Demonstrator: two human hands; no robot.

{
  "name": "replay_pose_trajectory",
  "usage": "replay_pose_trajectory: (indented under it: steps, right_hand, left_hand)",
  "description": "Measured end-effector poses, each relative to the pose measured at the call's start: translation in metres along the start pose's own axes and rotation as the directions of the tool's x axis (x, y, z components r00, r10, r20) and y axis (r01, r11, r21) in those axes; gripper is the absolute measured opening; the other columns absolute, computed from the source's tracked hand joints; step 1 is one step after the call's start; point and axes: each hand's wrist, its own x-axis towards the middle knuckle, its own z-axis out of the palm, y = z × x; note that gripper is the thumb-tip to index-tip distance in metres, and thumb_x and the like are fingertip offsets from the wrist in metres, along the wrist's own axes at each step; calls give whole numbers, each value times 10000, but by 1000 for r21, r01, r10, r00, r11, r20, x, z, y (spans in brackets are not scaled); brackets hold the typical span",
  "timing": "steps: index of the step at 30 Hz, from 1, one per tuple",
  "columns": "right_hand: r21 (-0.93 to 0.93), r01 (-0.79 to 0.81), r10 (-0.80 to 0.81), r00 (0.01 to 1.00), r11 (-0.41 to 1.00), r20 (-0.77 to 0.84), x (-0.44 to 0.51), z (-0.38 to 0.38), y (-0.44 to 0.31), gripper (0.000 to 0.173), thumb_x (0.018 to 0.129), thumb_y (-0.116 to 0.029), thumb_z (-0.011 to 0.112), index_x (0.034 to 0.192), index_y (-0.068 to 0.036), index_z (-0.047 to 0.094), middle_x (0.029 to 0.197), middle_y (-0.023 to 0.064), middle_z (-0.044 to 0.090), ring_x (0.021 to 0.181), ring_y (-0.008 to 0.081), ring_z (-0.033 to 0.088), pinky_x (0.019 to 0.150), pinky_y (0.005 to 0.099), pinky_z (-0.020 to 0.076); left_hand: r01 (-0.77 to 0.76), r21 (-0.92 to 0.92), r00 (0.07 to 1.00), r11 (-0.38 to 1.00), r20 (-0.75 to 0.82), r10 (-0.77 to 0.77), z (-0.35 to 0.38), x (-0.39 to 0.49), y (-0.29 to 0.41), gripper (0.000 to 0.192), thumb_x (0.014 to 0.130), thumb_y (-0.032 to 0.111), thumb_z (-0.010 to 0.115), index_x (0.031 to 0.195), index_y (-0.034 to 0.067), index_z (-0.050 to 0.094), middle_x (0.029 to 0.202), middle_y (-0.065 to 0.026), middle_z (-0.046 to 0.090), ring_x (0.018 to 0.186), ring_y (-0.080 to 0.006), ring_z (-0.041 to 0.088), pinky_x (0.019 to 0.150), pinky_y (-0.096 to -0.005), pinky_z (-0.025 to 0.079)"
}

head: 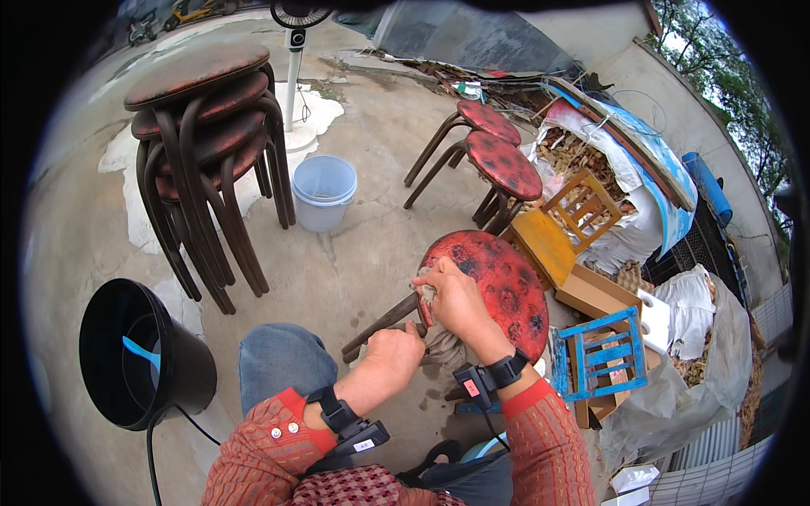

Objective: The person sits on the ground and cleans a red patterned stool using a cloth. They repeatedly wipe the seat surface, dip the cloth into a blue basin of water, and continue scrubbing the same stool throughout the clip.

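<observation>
Before me is a round stool with a red, black-blotched seat (500, 278) and dark legs (383, 322). My right hand (457, 300) holds a greyish cloth (445, 349) against the seat's near-left edge. Part of the cloth sticks out at the fingertips, and more hangs below the hand. My left hand (393, 357) is closed around an upper part of a stool leg, just under the seat; its fingers are partly hidden. Both wrists carry black straps with small devices.
Left stands a tall stack of several stools (196, 82), near a translucent bucket (324, 215). A black bucket (190, 373) tilts at lower left. Two red stools (506, 167), a yellow chair (544, 243), a blue chair (601, 357) and cardboard boxes (595, 292) crowd the right. A fan (294, 82) stands behind.
</observation>
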Motion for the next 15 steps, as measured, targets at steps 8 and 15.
replay_pose_trajectory:
  steps: [8, 15]
  right_hand:
    - [149, -23, 0, 989, 989, 148, -108, -46, -8, 297, 840, 40, 658, 1072, -119, 756, 987, 110, 654, 880, 363, 674, 705, 449, 534]
    - [-60, -12, 20, 991, 998, 134, -67, -34, 5, 204, 869, -29, 681, 1040, -64, 574, 1024, 164, 612, 889, 436, 634, 723, 513, 510]
  left_hand:
    - [25, -30, 997, 999, 69, -23, -6, -1, 3, 590, 867, 75, 589, 1393, -172, 485, 731, -165, 722, 671, -320, 730, 587, -431, 589]
    - [-13, 13, 1000, 1000, 27, 13, -5, 0, 7, 585, 857, 81, 610, 1357, -203, 503, 709, -153, 721, 631, -285, 729, 553, -405, 584]
